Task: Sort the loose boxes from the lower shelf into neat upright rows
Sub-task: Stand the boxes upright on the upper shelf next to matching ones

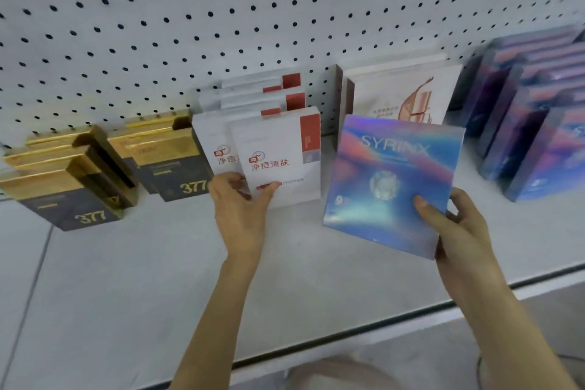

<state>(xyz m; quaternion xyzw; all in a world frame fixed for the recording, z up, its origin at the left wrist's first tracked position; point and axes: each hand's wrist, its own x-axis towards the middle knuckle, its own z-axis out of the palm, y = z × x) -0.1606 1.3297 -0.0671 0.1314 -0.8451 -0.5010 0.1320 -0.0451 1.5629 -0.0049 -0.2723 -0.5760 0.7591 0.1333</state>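
My right hand (452, 225) grips the lower right corner of an iridescent blue SYRINX box (389, 180), held tilted just above the shelf (158, 263), in front of an upright cream box (402, 95). My left hand (242, 209) pinches the bottom edge of the front white box with red lettering (278, 155), which stands upright at the head of a row of like white boxes (253, 95). Rows of gold-and-black "377" boxes (79, 187) stand to the left.
Dark blue and purple boxes (531, 117) stand in rows at the right. A white pegboard wall (221, 9) backs the shelf. The shelf's front edge (348, 339) runs diagonally below my forearms, with bare shelf surface near the front.
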